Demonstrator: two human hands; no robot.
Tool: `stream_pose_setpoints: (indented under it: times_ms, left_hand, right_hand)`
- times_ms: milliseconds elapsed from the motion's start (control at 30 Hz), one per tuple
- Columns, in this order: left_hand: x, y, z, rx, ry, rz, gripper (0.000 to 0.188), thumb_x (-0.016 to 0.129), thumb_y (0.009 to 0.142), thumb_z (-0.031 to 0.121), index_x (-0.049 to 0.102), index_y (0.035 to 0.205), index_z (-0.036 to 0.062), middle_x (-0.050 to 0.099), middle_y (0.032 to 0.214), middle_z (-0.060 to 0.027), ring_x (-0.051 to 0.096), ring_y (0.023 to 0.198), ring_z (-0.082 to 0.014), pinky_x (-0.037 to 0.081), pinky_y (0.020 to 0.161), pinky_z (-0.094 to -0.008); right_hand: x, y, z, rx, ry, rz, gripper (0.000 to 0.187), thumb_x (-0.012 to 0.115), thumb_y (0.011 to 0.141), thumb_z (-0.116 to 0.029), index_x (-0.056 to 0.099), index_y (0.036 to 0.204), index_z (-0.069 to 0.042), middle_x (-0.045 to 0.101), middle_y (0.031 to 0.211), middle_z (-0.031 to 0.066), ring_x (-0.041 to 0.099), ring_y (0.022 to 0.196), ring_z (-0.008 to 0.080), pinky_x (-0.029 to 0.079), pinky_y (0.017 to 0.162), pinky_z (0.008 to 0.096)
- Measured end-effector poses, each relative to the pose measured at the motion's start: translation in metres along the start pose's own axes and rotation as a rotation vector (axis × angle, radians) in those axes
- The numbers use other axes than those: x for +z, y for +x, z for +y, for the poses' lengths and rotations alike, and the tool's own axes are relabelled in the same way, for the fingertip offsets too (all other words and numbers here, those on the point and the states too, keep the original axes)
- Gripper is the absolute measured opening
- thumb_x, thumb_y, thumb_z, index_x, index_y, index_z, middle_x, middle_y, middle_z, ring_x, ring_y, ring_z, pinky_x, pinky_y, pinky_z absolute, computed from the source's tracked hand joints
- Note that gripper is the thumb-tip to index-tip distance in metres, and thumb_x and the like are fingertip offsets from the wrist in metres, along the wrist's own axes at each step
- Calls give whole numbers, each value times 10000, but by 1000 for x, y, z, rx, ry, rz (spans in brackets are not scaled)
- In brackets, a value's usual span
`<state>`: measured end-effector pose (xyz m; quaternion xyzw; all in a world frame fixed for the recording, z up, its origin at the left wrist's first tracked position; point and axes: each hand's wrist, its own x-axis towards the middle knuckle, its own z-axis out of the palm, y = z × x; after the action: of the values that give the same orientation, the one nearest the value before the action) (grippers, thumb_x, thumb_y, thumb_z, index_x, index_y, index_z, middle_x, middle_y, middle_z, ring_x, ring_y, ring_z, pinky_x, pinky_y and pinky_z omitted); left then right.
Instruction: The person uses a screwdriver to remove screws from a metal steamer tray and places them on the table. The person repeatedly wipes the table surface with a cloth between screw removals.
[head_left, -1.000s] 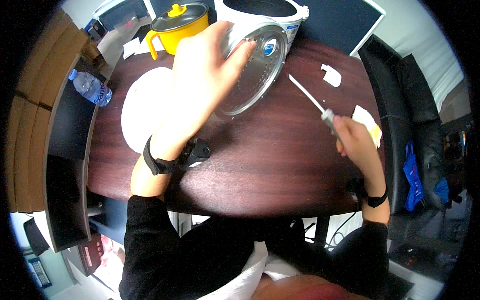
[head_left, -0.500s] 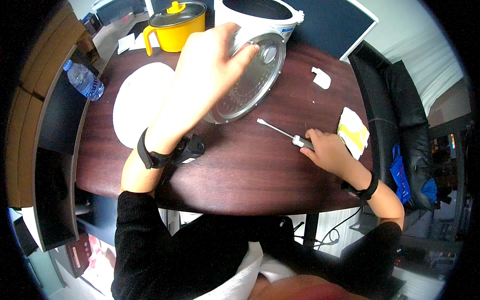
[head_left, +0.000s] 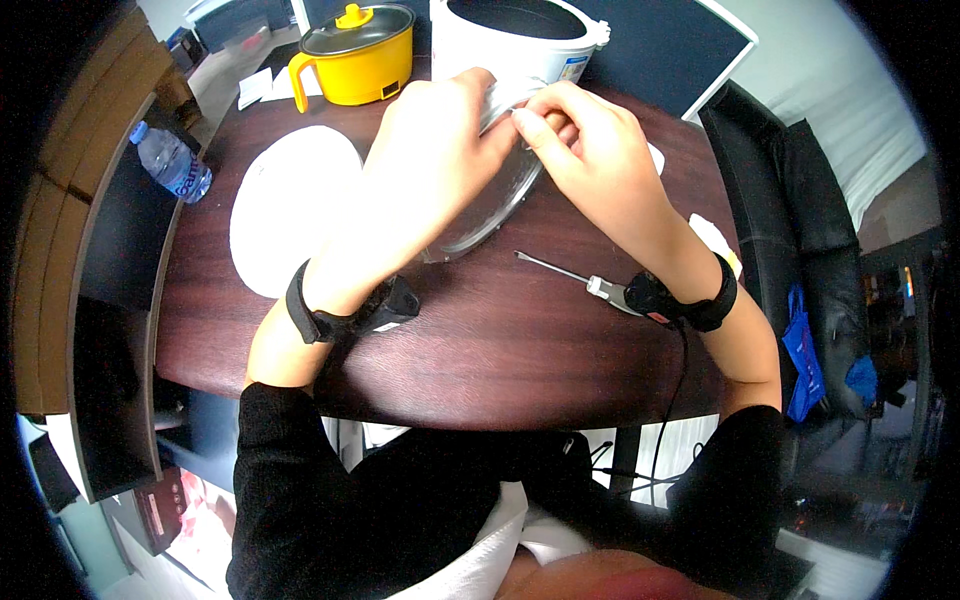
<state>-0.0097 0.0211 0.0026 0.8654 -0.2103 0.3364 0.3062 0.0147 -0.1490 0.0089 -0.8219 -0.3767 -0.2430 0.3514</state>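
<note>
A round, shiny metal lid plate (head_left: 500, 205) stands tilted over the table, with my left hand (head_left: 430, 150) closed round its upper edge. At that same edge, beside the left thumb, are the pinched fingers of my right hand (head_left: 590, 140); what lies between their tips is hidden. The screwdriver (head_left: 552, 266) lies on the tabletop below my right wrist, its shaft pointing left. Behind my hands stands a white rice-cooker body (head_left: 470, 45) with a dark opening. A round white piece (head_left: 290, 205), very bright, lies left of my left forearm.
A yellow pot (head_left: 370, 72) with a glass lid stands at the back left. A water bottle (head_left: 170, 162) is at the left edge. Partly behind my right arm are a small white piece (head_left: 656, 158) and a crumpled wrapper (head_left: 712, 237). A black sofa (head_left: 790, 200) borders the right.
My right hand has let go of the screwdriver and moved up and left to the lid plate's rim. The screwdriver stays on the table. My left hand still holds the plate, slightly lower.
</note>
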Motion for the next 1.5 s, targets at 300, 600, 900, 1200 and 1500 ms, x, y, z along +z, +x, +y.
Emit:
stream_pose_setpoints:
  times_ms: [300,600,900,1200,1500]
  left_hand:
    - [4,-2,-3,25,52,19,216,653,789,143,586,801,-62,604,673,-248,648,695,-368,520,631,-412]
    - [4,-1,-10,52,88,13,214,650,788,138,578,819,-62,607,703,-248,642,719,-368,514,661,-412]
    - [2,-1,-10,32,58,-9,223,655,785,140,587,833,-67,607,706,-248,642,726,-368,510,665,-415]
    - [2,-1,-8,20,45,7,210,653,783,131,582,807,-66,605,695,-251,642,715,-373,514,659,-413]
    - [-1,-2,-5,14,67,16,203,647,785,124,579,800,-67,598,679,-248,635,703,-377,511,650,-420]
  right_hand:
    - [4,5,-8,-16,-29,-6,104,642,827,-119,596,797,-31,595,656,120,613,575,244,476,529,323]
    - [2,12,3,-294,-225,-24,119,650,800,-118,568,846,-45,578,760,107,619,623,257,501,555,334]
    - [0,13,5,-417,-422,-30,167,661,788,-133,548,892,-68,568,785,84,620,622,250,509,553,332]
    - [1,11,4,-237,-225,-32,120,660,785,-106,555,812,-55,588,680,111,612,572,278,486,513,346]
    - [7,11,-4,-142,-100,-11,112,650,799,-99,562,776,-33,564,628,116,593,541,268,470,508,343]
